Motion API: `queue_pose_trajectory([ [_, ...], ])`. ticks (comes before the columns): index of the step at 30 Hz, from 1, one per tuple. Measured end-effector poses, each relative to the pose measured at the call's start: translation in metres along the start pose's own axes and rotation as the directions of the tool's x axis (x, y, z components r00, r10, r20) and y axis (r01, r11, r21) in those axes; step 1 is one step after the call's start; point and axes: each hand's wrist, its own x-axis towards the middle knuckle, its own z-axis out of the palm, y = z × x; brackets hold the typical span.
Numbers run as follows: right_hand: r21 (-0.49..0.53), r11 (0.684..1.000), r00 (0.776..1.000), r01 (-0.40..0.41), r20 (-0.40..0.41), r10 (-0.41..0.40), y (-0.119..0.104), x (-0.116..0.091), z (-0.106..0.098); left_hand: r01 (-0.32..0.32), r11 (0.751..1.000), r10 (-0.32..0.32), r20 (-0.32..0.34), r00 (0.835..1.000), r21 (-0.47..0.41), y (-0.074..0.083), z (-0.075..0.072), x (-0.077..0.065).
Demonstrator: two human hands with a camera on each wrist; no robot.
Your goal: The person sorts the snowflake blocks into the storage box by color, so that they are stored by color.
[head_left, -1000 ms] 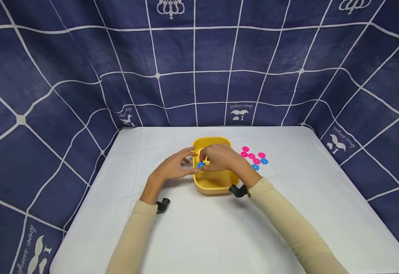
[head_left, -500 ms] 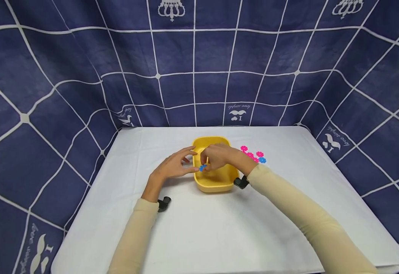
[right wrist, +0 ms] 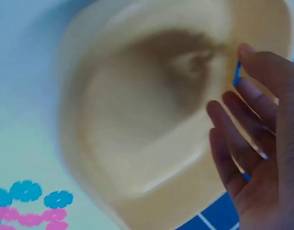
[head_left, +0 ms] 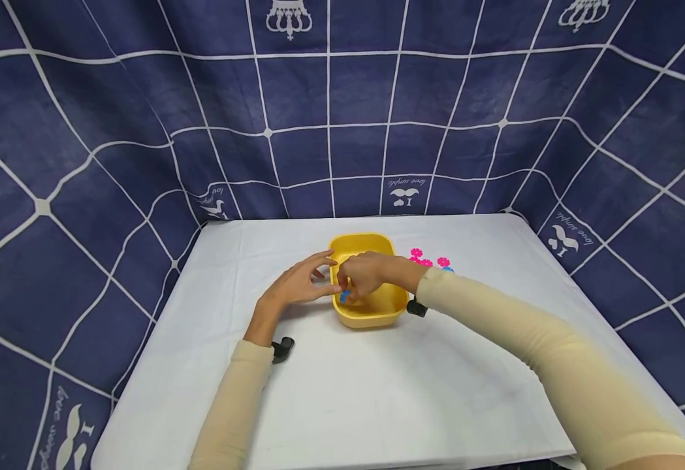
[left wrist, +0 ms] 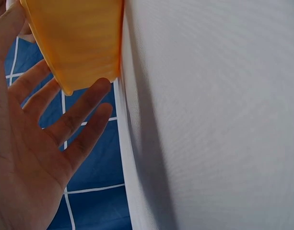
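Note:
A yellow rectangular container [head_left: 371, 321] with rounded corners stands on the white table. At its left side, my left hand [head_left: 294, 284] has its fingers spread, with the thumb by the rim; the left wrist view shows the fingers beside the yellow wall [left wrist: 79, 43]. My right hand [head_left: 367, 273] reaches over the container's inside and pinches a small blue flower-shaped piece [head_left: 345, 296] between thumb and index finger. Seen edge-on in the right wrist view, this blue piece [right wrist: 237, 73] is a thin disc near the container's wall. The other right fingers are held apart from it.
Several pink flower-shaped pieces [head_left: 416, 252] lie right of the container, with blue ones [right wrist: 26, 190] among them; my right forearm partly covers them in the head view. A dark blue curtain [head_left: 295, 156] with white lines surrounds the table [head_left: 330, 391].
My right hand has moved slightly down inside the container with the blue piece. Its forearm has swung outward, covering more of the loose pieces. The left hand has stayed almost still.

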Motion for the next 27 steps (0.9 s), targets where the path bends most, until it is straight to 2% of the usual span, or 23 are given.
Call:
queue_pose_trajectory([
  [6, -0.045, 0.999, 0.999, -0.001, 0.032, 0.003, -0.006, 0.001, 0.005, -0.011, 1.000, 0.011, -0.003, 1.000, -0.012, -0.001, 0.001, -0.002],
  [12, -0.057, 0.998, 1.000, 0.008, 0.022, -0.006, -0.011, -0.001, 0.002, -0.005, 1.000, 0.005, -0.002, 1.000, -0.011, 0.001, 0.000, -0.001],
  [27, -0.071, 0.997, 0.998, 0.041, 0.052, -0.037, -0.009, 0.005, 0.008, 0.004, 1.000, -0.004, -0.008, 1.000, 0.012, 0.000, 0.001, -0.001],
])
